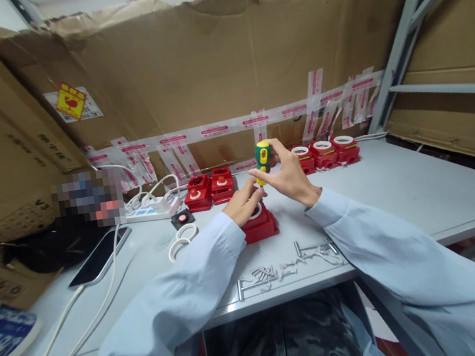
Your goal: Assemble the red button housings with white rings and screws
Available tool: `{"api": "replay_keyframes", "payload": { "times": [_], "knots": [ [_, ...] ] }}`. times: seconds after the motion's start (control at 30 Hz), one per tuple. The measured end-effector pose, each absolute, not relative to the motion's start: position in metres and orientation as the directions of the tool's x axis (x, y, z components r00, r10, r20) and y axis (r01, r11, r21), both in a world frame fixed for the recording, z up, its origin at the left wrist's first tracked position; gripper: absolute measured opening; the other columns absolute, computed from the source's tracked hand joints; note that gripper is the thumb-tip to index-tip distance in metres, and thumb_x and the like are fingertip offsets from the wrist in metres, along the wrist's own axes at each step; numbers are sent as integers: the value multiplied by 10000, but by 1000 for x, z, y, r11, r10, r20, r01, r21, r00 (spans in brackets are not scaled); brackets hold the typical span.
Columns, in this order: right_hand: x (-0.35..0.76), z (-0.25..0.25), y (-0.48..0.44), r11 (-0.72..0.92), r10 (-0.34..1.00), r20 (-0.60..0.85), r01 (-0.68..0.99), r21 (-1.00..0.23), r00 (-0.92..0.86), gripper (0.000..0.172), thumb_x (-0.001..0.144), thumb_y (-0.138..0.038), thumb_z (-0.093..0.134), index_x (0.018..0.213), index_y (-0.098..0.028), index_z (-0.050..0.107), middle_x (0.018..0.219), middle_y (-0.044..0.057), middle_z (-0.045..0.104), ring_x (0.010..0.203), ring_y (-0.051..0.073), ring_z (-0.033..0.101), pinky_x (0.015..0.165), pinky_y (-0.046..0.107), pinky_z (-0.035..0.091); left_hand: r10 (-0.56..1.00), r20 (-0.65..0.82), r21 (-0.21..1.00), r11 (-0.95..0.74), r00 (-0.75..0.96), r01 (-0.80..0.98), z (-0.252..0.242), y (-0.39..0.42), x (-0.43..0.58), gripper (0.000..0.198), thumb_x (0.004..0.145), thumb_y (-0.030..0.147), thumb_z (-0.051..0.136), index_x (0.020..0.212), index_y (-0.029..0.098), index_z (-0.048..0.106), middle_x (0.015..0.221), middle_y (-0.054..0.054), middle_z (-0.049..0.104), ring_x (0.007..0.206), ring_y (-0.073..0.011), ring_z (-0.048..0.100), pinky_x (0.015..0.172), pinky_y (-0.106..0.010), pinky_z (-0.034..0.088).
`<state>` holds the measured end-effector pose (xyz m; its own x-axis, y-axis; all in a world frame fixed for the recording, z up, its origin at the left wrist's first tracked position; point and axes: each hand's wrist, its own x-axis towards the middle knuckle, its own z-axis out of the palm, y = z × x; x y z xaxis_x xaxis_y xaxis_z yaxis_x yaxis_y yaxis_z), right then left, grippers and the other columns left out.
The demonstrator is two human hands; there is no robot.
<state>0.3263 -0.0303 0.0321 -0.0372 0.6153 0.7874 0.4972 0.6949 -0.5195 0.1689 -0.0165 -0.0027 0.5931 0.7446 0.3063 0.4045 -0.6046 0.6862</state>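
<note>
A screwdriver (263, 157) with a green and yellow handle stands almost upright in my right hand (288, 173), whose fingers are closed round the grip. Its lower end points down at a red plastic housing (261, 231) with a white ring on top. My left hand (244, 202) lies over the housing's left side, fingers closed together close to the screwdriver's tip. Whatever those fingers pinch is hidden. In front of the housing lie several loose screws (263, 273), small metal T-shaped parts (258, 285) and thin clear pieces (289, 268).
Two red housings (197, 194) sit behind on the left, three ringed ones (324, 155) at the back right. White rings (186, 231), a small black part (182, 218), a power strip (153, 210) and a phone (100, 258) lie leftward. Cardboard (211, 63) walls the table's back.
</note>
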Motion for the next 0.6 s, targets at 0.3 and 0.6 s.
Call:
{"api": "replay_keyframes", "payload": {
  "times": [0.3,0.6],
  "knots": [
    [331,29,-23,652,651,757,467,-598,62,428,670,-345,702,1001,-212,464,765,-12,586,667,164,594,637,323,510,771,223,674,-564,596,477,-1,-17,169,420,926,422,331,1267,178,354,954,-89,728,895,-206,670,874,-339,455],
    [334,25,-19,636,648,755,476,-607,97,436,660,-358,709,994,-222,464,757,-13,590,660,164,592,610,316,500,789,267,683,-560,553,469,-3,-22,170,440,917,428,343,1273,172,377,923,-99,740,809,-208,681,840,-348,470]
  ]
}}
